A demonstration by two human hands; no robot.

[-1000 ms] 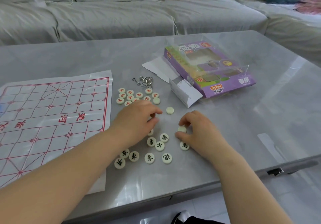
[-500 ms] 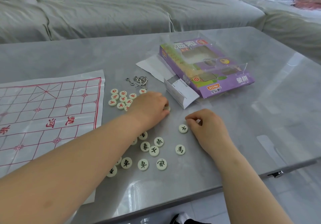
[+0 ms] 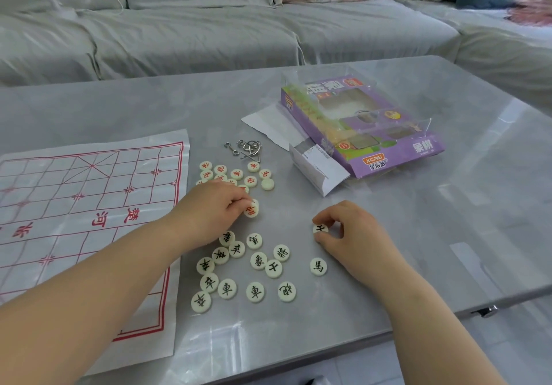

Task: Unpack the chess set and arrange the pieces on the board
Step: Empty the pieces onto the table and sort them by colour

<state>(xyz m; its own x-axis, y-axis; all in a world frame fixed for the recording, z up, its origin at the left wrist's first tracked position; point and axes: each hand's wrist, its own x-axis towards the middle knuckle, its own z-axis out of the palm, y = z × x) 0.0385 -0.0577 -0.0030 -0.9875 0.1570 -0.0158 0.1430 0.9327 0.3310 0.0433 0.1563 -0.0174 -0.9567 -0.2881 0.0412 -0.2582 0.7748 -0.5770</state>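
Note:
A paper chess board (image 3: pixel 89 205) with red lines lies flat at the left of the grey table. Round cream pieces lie loose beside it: several red-lettered pieces (image 3: pixel 236 173) farther away and several black-lettered pieces (image 3: pixel 258 260) nearer to me. My left hand (image 3: pixel 209 208) pinches a red-lettered piece (image 3: pixel 251 209) at its fingertips, between the two groups. To the right, my right hand (image 3: pixel 355 235) pinches a black-lettered piece (image 3: pixel 320 229) low over the table.
An open purple chess box (image 3: pixel 397 151) with a clear plastic insert lies at the back right, a white leaflet (image 3: pixel 268 123) under it. Small metal wire puzzles (image 3: pixel 246 147) sit behind the red pieces. A grey sofa (image 3: pixel 209 32) runs behind the table.
My left hand drew back from the blank piece and now pinches a red-lettered piece. My right hand closed on the black-lettered piece it had set down beside its fingers.

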